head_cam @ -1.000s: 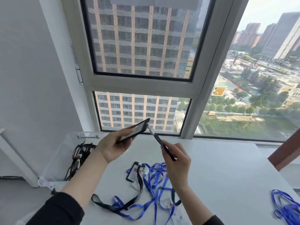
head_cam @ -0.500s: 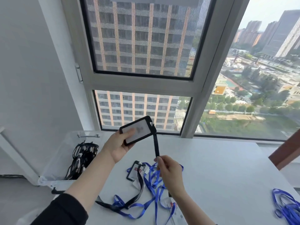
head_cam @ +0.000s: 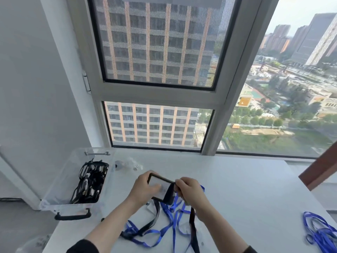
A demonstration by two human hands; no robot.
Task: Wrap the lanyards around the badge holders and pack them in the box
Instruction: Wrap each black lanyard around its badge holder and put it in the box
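Lying nearest the viewer, just below the badge holder, a tangle of blue lanyards sprawls over the white surface. A loose black strap crosses it to the holder's lower left. Two forearms in dark sleeves reach in over this tangle.

The left hand grips the badge holder by its left end, fingers curled round the far edge and thumb laid across the clear face. The right hand pinches the black lanyard at the holder's right end, where a band of it lies across the holder. The rest of that lanyard trails down below the holder, past the right wrist, to the lower edge of view.

Well to the right of the holder, a separate blue heap lies near the corner of the surface. Left of the holder sits the clear box, with a bundle of black-wrapped holders inside. Just beyond the holder, to its upper left, lie some small clear bits, too blurred to identify. Farther behind the holder stands the window, with tower blocks and trees outside.
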